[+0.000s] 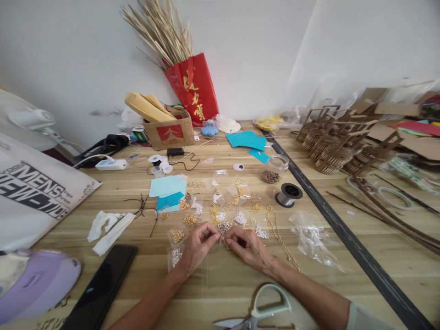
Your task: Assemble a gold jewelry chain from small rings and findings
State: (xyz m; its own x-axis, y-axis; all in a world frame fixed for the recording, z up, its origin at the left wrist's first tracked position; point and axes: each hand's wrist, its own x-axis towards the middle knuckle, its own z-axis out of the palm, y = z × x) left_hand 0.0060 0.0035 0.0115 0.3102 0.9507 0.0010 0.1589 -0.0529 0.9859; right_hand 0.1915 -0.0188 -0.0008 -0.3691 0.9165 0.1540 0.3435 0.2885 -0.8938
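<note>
My left hand (202, 240) is closed in a pinch, and my right hand (245, 245) pinches close beside it, fingertips nearly meeting. What they hold is too small to make out; a faint thin strand shows on the wood below the left hand. Just beyond the fingertips lies a pile of silvery beads (224, 227). Gold beads (177, 235) and small silver pieces (176, 256) lie left of my left hand. A gold chain (279, 236) stretches along the table right of my right hand. Scissors (261, 308) lie near the front edge, partly under my right forearm.
A wire spool (288, 195) and a glass jar (277, 166) stand back right, near a dark strip (330, 220). Woven baskets (338, 137) stand farther right. A black phone (101, 286) and purple cap (41, 284) lie left. Behind are a cardboard box (173, 133) and red bag (197, 91).
</note>
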